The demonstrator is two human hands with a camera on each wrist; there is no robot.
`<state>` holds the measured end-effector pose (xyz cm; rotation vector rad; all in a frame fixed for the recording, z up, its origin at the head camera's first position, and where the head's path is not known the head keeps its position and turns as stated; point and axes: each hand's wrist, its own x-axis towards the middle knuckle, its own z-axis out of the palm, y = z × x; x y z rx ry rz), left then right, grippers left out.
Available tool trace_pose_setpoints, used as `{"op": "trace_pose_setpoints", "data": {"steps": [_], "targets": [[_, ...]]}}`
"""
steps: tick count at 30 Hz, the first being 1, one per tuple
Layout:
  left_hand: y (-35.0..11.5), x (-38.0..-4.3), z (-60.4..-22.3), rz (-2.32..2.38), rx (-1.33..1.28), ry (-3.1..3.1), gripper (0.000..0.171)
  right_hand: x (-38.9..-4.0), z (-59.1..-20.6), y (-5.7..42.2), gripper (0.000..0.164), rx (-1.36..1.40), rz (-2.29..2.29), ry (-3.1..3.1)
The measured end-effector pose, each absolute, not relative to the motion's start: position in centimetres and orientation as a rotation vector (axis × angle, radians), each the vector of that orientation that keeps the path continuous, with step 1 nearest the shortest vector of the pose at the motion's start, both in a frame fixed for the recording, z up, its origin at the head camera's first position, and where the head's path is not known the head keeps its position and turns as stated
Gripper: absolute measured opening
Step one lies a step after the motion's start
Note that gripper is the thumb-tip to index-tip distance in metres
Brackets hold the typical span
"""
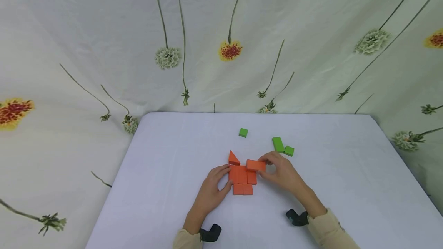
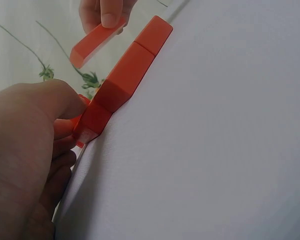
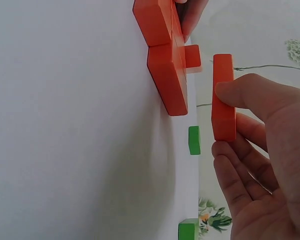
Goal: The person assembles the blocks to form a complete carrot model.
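Note:
Pinched between the thumb and fingers of my right hand (image 1: 284, 173) is an orange rectangular block (image 3: 223, 100); both wrist views show it raised off the table. In the head view it overlaps the top right of a flat group of orange blocks (image 1: 242, 175), three side by side. Two smaller orange blocks (image 1: 243, 190) adjoin their near edge, and an orange triangular block (image 1: 233, 159) sits at the far left corner. My left hand (image 1: 210, 192) holds the leftmost block (image 1: 233, 175) of the row, forefinger at its far end and thumb at its near end.
Beyond the orange group lie a small green block (image 1: 243, 132), a longer green block (image 1: 278, 144) and another small green one (image 1: 289, 151). The white table (image 1: 166, 145) meets a flower-print cloth (image 1: 207, 10) at the back. Black devices (image 1: 211, 233) are strapped to both wrists.

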<state>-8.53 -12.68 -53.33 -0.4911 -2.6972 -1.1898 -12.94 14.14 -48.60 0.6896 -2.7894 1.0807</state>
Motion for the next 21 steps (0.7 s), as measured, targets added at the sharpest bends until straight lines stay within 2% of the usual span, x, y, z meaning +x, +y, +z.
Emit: {"op": "trace_pose_setpoints", "data": {"steps": [21], "targets": [[-12.6,-8.4,-53.1,-1.190,-0.501,-2.667,0.044,-9.2,-49.2,13.3,0.034,0.776,1.147,-2.789]]}}
